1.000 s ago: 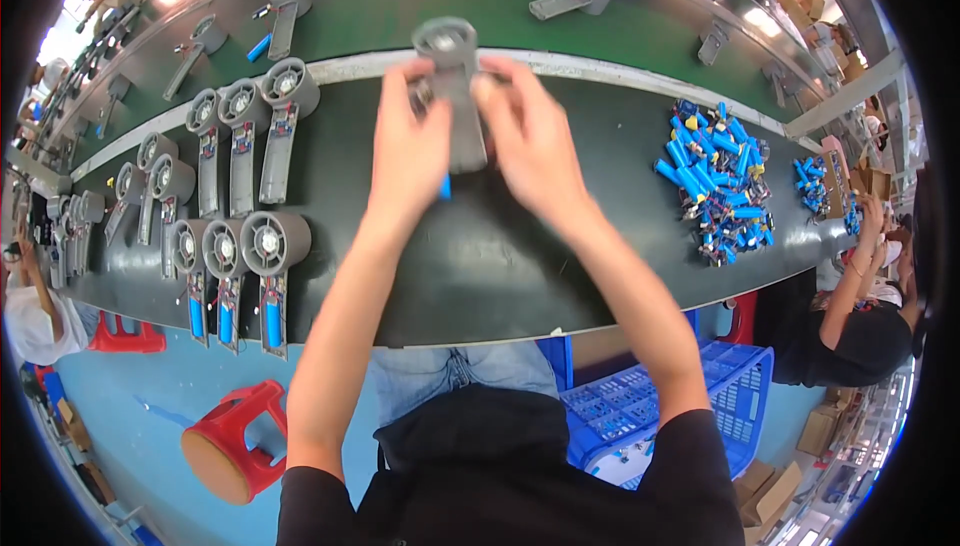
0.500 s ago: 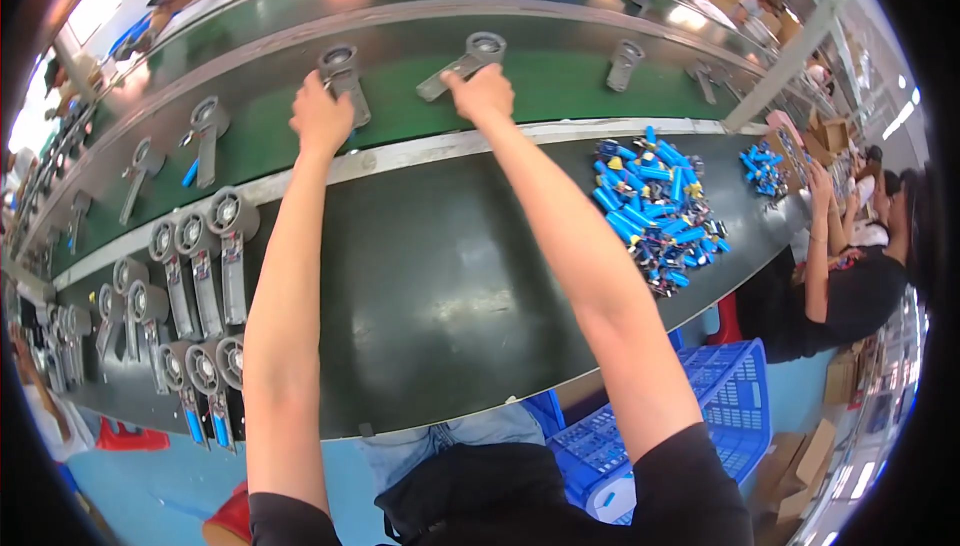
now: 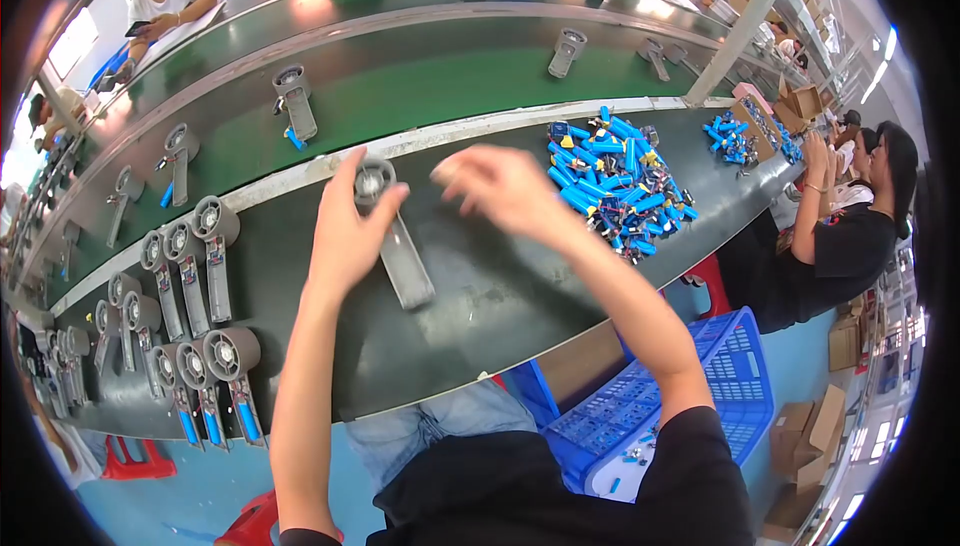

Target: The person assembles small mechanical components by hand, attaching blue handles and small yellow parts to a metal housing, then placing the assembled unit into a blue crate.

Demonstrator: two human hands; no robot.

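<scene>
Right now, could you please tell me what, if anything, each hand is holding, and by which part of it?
The left hand holds a grey fan housing by its round ring end; the right hand appears to hold nothing.

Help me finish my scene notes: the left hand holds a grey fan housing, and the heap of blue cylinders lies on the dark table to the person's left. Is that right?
Not quite: the head view shows the heap of blue cylinders to the person's right, on the dark table. The left hand does hold a grey fan housing.
</scene>
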